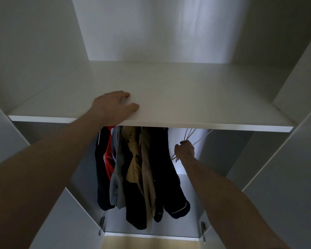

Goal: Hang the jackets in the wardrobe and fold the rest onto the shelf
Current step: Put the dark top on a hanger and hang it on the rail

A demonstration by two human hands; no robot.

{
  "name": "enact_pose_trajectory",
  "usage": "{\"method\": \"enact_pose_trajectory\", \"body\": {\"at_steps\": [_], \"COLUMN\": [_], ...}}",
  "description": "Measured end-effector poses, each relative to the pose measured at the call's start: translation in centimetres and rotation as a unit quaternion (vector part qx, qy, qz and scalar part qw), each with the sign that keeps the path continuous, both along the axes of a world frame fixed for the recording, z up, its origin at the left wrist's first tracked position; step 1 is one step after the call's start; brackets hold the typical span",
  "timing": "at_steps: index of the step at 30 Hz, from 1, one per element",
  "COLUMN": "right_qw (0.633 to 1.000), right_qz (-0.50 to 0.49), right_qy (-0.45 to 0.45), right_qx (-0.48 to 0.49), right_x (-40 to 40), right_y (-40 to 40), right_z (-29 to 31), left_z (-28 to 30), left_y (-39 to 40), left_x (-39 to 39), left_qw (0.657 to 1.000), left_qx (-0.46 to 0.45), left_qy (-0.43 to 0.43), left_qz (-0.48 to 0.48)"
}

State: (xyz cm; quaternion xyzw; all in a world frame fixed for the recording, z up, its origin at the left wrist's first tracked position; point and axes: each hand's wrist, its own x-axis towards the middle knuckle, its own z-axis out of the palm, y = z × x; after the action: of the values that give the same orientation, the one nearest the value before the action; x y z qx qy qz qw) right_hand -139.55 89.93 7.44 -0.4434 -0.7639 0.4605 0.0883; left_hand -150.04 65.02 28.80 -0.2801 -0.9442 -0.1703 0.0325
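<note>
A home bedroom or dressing corner — a white fitted wardrobe (34,51) with open hinged doors, a broad shelf (187,97), jackets (144,177) hanging beneath it, and pale wood flooring (147,244) at the near edge.

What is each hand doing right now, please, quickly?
Left hand: open, resting flat on the shelf.
Right hand: closed, gripping the empty wire hangers beside the hanging jackets.

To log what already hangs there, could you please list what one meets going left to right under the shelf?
Black garment → red garment → grey jacket → tan jacket → dark jacket → right hand gripping wire hangers.
</note>
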Motion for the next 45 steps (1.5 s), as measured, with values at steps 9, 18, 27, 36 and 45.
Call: {"method": "enact_pose_trajectory", "body": {"at_steps": [9,18,27,36,45], "right_qw": [0.979,0.944,0.976,0.958,0.931], "right_qz": [-0.083,-0.093,-0.113,-0.066,0.008], "right_qy": [0.175,0.245,0.188,0.232,0.236], "right_qx": [-0.066,-0.200,-0.014,-0.158,-0.277], "right_x": [2.1,5.1,7.4,7.5,8.0], "right_y": [0.0,1.7,2.4,2.8,4.6], "right_z": [-1.1,-1.4,-1.4,-0.8,0.4], "left_z": [0.1,-0.2,-0.2,-0.2,-0.2], "left_y": [-0.1,0.0,0.0,0.0,0.0], "left_x": [0.1,-0.4,-0.4,-0.6,-0.6], "left_qw": [1.000,1.000,1.000,1.000,1.000], "left_qx": [0.002,-0.002,0.007,0.007,0.010], "left_qy": [-0.009,-0.005,-0.009,-0.014,-0.014], "left_qz": [0.006,0.006,0.009,0.012,0.017]}}
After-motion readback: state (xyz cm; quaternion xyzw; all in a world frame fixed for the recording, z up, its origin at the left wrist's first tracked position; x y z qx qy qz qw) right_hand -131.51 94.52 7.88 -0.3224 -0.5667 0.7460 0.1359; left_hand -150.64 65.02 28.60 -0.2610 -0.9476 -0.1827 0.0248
